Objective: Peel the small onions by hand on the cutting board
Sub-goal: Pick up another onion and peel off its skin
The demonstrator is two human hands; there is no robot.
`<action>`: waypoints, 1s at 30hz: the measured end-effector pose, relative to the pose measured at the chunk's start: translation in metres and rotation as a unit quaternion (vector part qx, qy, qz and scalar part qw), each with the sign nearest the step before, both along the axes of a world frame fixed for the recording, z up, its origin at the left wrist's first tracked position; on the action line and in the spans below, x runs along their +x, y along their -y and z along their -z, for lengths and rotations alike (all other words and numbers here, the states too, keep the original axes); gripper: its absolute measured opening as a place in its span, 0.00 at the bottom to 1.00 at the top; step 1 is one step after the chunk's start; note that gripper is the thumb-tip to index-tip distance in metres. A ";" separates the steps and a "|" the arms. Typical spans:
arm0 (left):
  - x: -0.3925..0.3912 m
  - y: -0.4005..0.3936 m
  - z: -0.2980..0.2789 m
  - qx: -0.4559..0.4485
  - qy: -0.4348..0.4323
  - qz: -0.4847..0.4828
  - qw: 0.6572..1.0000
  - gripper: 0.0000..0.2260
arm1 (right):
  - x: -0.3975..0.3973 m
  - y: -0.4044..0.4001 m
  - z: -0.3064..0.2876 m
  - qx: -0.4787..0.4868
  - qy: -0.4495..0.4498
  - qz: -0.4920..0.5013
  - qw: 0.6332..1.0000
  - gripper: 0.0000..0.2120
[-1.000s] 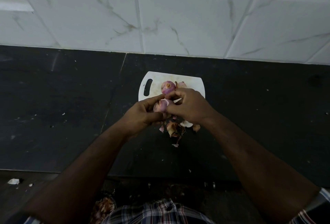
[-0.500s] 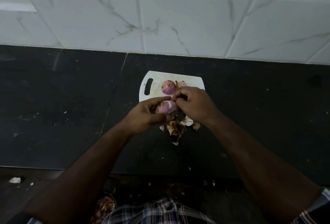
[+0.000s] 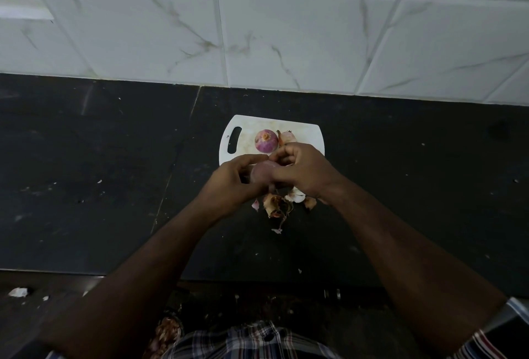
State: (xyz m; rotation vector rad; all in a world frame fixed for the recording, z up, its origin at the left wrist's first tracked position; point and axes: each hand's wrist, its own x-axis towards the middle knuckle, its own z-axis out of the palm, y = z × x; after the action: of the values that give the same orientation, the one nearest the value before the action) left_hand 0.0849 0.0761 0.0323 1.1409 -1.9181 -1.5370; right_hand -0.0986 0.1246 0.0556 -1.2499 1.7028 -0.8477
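A small white cutting board point(image 3: 310, 132) with a handle slot lies on the black counter. On it sits a peeled purple onion point(image 3: 266, 140), and beside it an unpeeled onion point(image 3: 287, 137) that my fingers partly hide. Over the board's near edge my left hand point(image 3: 234, 184) grips a small onion point(image 3: 262, 172), blurred and mostly covered. My right hand point(image 3: 305, 171) pinches at that same onion from the right, fingers curled on its top. A heap of dry onion skins point(image 3: 279, 204) lies on the counter just below my hands.
The black stone counter point(image 3: 114, 172) stretches wide on both sides, flecked with small bits of skin. A white marble-tiled wall point(image 3: 257, 29) stands behind the board. The counter's front edge runs near my body, with a scrap point(image 3: 17, 292) at the lower left.
The onion in my hands has turned and is now more covered by my fingers. My right fingers have shifted on its top. The board and the onions on it have not moved.
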 end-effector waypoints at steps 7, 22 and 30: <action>0.004 -0.001 0.000 -0.064 0.023 0.019 0.998 0.25 | 0.004 -0.001 0.000 -0.017 -0.058 0.002 0.998 0.17; 0.003 0.002 -0.016 -0.021 0.016 0.045 0.999 0.31 | -0.013 -0.003 -0.005 0.022 0.099 -0.022 0.995 0.10; 0.001 -0.002 -0.008 -0.052 0.070 -0.011 0.996 0.35 | 0.000 -0.001 0.013 -0.041 -0.066 0.004 0.997 0.16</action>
State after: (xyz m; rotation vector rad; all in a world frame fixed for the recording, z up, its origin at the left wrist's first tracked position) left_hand 0.0859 0.0781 0.0398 1.2483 -2.0422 -1.3617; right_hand -0.0990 0.1256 0.0421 -1.3819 1.7944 -0.8625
